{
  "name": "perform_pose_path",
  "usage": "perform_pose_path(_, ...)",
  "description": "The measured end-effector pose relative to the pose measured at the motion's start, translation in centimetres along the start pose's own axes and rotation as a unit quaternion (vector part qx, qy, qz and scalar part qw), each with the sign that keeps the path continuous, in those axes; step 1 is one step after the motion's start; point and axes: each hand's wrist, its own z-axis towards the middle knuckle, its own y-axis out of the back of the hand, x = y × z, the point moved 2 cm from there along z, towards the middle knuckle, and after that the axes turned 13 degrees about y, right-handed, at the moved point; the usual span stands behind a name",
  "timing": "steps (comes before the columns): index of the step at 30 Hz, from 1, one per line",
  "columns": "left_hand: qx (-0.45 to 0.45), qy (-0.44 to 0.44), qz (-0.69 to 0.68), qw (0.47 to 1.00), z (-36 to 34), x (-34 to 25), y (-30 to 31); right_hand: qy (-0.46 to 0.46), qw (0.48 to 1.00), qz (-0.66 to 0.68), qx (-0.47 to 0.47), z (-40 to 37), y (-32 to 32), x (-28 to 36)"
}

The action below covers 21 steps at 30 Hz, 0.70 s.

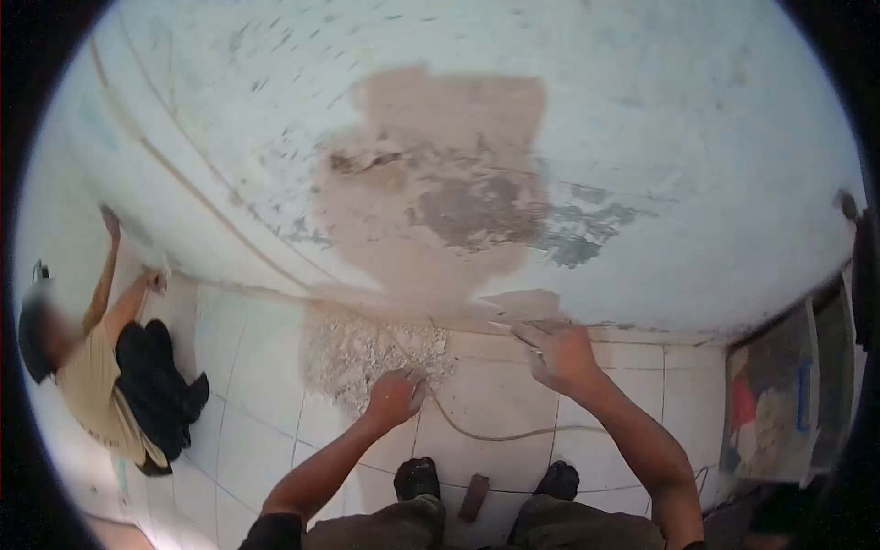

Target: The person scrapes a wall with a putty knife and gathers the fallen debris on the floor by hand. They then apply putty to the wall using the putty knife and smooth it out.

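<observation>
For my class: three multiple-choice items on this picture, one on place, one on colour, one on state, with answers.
1. Where does the rubble heap lie? A on floor tiles below the wall; B on a table; C in a bucket.
2. What colour is the co-worker's shirt? A red; B tan; C blue.
3. How is the wall's paint? A whole; B gone in one patch; C behind a curtain.
1 A: it lies on tiles by the left hand. 2 B: it reads tan. 3 B: bare brown shows above the scraper in the right hand.
</observation>
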Motion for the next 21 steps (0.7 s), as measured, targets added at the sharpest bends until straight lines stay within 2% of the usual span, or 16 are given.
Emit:
perform_pose_path(1, -0.007, 0.025, -0.005, 1.000, -0.4, 0.3, -0.5, -0.007, 1.000, 0.018, -0.013, 0.2, 1.1, 0.2)
perform_pose_path(4, 0.063, -0.014, 0.013, 0.998, -1.7, 3.2, -3.1, -0.009, 0.997, 0.058, -0.046, 0.4, 2.8, 0.4)
perform_pose_path(5, 0.081, -0.030, 0.022, 0.996, -2.4, 3.8, -4.0, -0.043, 0.998, 0.051, 0.009, 0.2, 2.3, 0.7)
perform_pose_path(6, 0.074, -0.003, 0.024, 0.997, -2.8, 4.0, -4.2, -0.078, 0.995, 0.035, 0.060, -0.3, 1.8, 0.7)
perform_pose_path(8, 0.128, -0.008, -0.016, 0.992, -3.6, 3.8, -4.9, -0.067, 0.987, 0.014, 0.147, -3.1, -2.9, -0.4)
perform_pose_path(10, 0.147, 0.010, -0.010, 0.989, -4.8, 3.0, -5.2, -0.055, 0.951, -0.033, 0.302, -6.4, -8.2, -0.7)
perform_pose_path(12, 0.167, 0.015, -0.007, 0.986, -5.3, 2.5, -5.0, -0.031, 0.935, -0.001, 0.353, -9.8, -11.9, -0.8)
perform_pose_path(14, 0.133, -0.071, 0.015, 0.988, -6.7, 1.4, -4.9, -0.023, 0.939, -0.001, 0.343, -11.7, -13.0, 0.4)
perform_pose_path(16, 0.137, -0.090, 0.006, 0.987, -8.6, 1.1, -5.1, -0.018, 0.944, 0.002, 0.330, -11.7, -13.2, 1.2)
perform_pose_path(18, 0.148, -0.163, 0.036, 0.975, -10.4, 0.4, -5.5, -0.010, 0.954, 0.022, 0.299, -11.8, -13.0, 1.4)
perform_pose_path(21, 0.145, -0.165, 0.025, 0.975, -12.1, 1.0, -6.7, -0.029, 0.935, 0.010, 0.353, -11.1, -13.2, 1.0)
